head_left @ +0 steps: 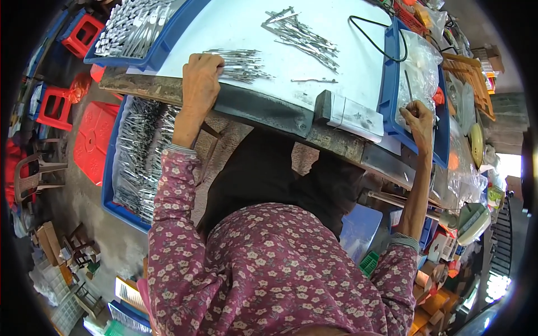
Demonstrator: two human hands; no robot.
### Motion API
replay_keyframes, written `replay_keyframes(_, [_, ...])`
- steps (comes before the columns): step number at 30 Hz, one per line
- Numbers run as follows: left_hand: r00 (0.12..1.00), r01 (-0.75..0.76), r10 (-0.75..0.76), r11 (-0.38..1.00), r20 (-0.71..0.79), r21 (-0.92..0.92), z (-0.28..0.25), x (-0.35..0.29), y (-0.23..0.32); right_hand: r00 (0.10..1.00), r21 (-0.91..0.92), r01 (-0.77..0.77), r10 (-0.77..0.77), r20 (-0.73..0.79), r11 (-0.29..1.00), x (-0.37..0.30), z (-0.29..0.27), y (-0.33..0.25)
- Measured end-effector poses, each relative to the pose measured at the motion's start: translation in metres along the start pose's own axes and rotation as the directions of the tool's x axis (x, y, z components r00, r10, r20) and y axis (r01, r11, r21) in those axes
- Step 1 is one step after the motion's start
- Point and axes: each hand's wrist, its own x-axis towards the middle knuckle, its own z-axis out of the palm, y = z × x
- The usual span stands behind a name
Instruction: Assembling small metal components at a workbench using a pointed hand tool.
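Observation:
My left hand [202,79] rests at the table's front edge, its fingers curled down against the left ends of a row of thin metal strips [241,65]. Its fingertips are hidden, so what they grip, if anything, does not show. Over the blue tray [390,92] on the right, my right hand [419,124] pinches a thin dark rod [408,87] that points up and away. Between the hands, a small metal block [323,106] stands beside a pale wrapped block [356,116] at the edge. One loose metal strip [314,80] lies behind them.
A tangled heap of metal strips [305,39] lies farther back on the white tabletop [224,31]. At the left corner stands a blue bin [154,53] of metal parts; a larger blue crate [110,193] sits below. A black cable loop [358,35] reaches the right tray. Red stools [95,140] stand left.

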Motion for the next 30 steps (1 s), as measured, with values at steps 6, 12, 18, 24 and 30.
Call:
replay_keyframes(6, [0.999, -0.051, 0.051, 0.999, -0.002, -0.019, 0.003, -0.002, -0.003, 0.985, -0.047, 0.17, -0.171, -0.028, 0.984, -0.012, 0.005, -0.003])
replay_keyframes(12, [0.992, -0.124, 0.118, 0.973, -0.042, -0.192, 0.016, 0.014, 0.039, 0.971, -0.303, 0.199, -0.23, -0.071, 0.932, -0.026, -0.012, -0.032])
replay_keyframes(18, [0.974, -0.161, 0.191, 0.961, 0.119, -0.223, 0.067, 0.026, 0.091, 0.979, -0.146, 0.049, -0.076, -0.187, 0.988, -0.043, -0.02, -0.039])
replay_keyframes(24, [0.961, -0.128, 0.151, 0.986, 0.231, -0.109, 0.096, 0.024, 0.098, 0.967, 0.145, 0.052, -0.014, -0.254, 0.988, -0.06, -0.017, -0.055])
replay_keyframes(30, [0.968, -0.14, 0.128, 0.989, 0.215, 0.038, 0.097, 0.023, 0.099, 0.978, 0.43, -0.029, 0.115, -0.174, 0.902, -0.066, 0.004, -0.082])
